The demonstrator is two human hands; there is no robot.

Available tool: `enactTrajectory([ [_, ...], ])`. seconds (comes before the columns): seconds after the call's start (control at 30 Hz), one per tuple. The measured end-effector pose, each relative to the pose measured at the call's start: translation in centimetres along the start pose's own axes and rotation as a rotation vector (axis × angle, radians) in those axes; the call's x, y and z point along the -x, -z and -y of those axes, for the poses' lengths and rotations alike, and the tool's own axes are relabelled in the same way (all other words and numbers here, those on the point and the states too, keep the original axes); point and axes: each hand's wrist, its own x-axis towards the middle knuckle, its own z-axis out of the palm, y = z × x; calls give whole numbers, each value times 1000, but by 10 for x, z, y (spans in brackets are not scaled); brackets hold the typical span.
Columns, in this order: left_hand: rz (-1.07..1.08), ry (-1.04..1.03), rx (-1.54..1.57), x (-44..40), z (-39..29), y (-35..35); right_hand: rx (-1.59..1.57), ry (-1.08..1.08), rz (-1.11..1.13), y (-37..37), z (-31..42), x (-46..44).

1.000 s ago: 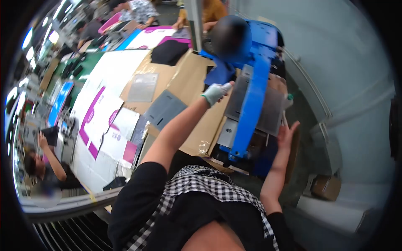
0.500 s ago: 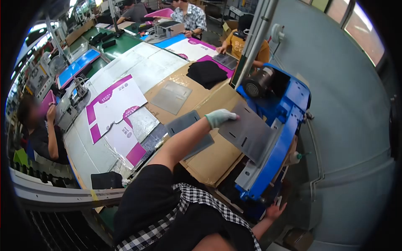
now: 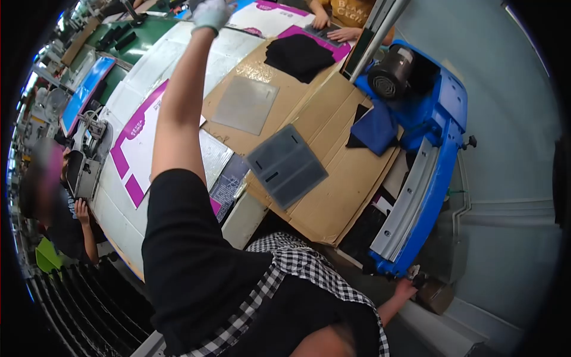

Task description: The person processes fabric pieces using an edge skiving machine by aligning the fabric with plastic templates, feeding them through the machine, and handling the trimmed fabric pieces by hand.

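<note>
Blue machine (image 3: 437,157) runs near left to far right; left of it, a grey, slotted plate (image 3: 287,166) lies askew. Left hand (image 3: 211,14), right hand (image 3: 406,288): grips unclear.

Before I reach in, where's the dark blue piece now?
In the head view, right of centre: the dark blue piece lies on the cardboard's upper right, overlapping a black piece, beside the blue machine.

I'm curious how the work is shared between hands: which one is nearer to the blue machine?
Right. The right hand is close beside the near end of the blue machine; the gloved left hand reaches far off over the table.
</note>
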Motion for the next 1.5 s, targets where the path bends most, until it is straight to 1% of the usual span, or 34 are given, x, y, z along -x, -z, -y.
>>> enactTrajectory([
  [0.03, -74, -119, 144, 17, 1, -43, 19, 47, -24, 10, -3, -3],
  [0.07, 151, -191, 226, 49, -14, -63, 33, 95, -46, 18, -9, -8],
  [0.1, 384, -238, 313, 80, -30, -80, -7, 2, 53, 47, -3, -16],
  [0.17, 688, -457, 454, 169, -53, -137, 0, -44, 82, 61, -2, -21],
  [0.23, 1009, -182, 456, 225, -98, -71, -14, -61, 104, 62, -3, -24],
  [0.27, 1120, -63, 513, 249, -104, -61, -30, -53, 105, 55, -3, -21],
  [0.33, 1030, -101, 497, 299, -102, -80, -47, -27, 93, 34, -1, -12],
  [0.43, 1042, -45, 510, 311, -91, -68, -62, -19, 56, 6, 7, -4],
  [0.5, 1225, 38, 604, 294, -86, -36, -92, -54, 22, 0, 18, -4],
  [0.53, 1315, 78, 651, 286, -86, -23, -123, -73, 86, -1, 23, -7],
  [0.57, 1365, 54, 725, 282, -81, -19, -155, -89, 145, 0, 32, -12],
  [0.6, 1326, -26, 966, 276, -80, 2, -188, -100, 198, 5, 39, -17],
  [0.63, 1290, 61, 1117, 270, -84, 26, -190, -118, 306, 13, 47, -31],
  [0.67, 1306, 22, 1152, 250, -90, 55, -193, -123, 403, 19, 54, -43],
  [0.7, 1253, 182, 1206, 239, -95, 76, -169, -124, 399, 7, 62, -47],
  [0.73, 1143, 221, 1398, 235, -100, 82, -64, -54, 340, 2, 69, -54],
  [0.77, 1075, 220, 1486, 222, -117, 114, -37, -11, 292, -24, 73, -49],
  [0.8, 1087, 82, 1570, 206, -129, 126, 74, 61, 322, -55, 78, -39],
  [0.83, 1074, 63, 1595, 195, -152, 152, 184, 63, 327, -102, 84, -17],
  [0.87, 992, 97, 1791, 190, -185, 168, 277, 69, 462, -123, 89, -16],
  [0.93, 976, 66, 1922, 188, -262, 203, 378, 107, 649, -155, 94, -13],
  [0.97, 1033, 30, 1996, 186, -293, 208, 394, 93, 714, -171, 99, -7],
  [1.0, 1089, -2, 2066, 187, -324, 210, 344, 55, 770, -176, 104, -10],
  [1.07, 1038, 137, 2018, 200, -385, 220, 244, -18, 892, -186, 115, -9],
  [1.1, 1121, 37, 2028, 204, -413, 218, 132, -12, 624, -200, 118, 11],
  [1.13, 1209, -61, 2016, 222, -445, 202, 69, 7, 639, -178, 108, -12],
  [1.2, 1282, -127, 1982, 235, -480, 225, -26, 64, 670, -161, 118, -32],
  [1.27, 1129, -231, 1886, 250, -507, 204, -125, 69, 634, -150, 119, -42],
  [1.3, 1114, -387, 1626, 247, -504, 235, -172, 72, 617, -145, 122, -46],
  [1.4, 1026, -341, 1447, 248, -502, 232, -178, 65, 567, -122, 120, -67],
  [1.47, 1031, -317, 1544, 242, -487, 206, -161, 30, 467, -113, 111, -78],
  [1.5, 1088, -271, 1547, 239, -478, 195, -151, 14, 419, -108, 106, -85],
])
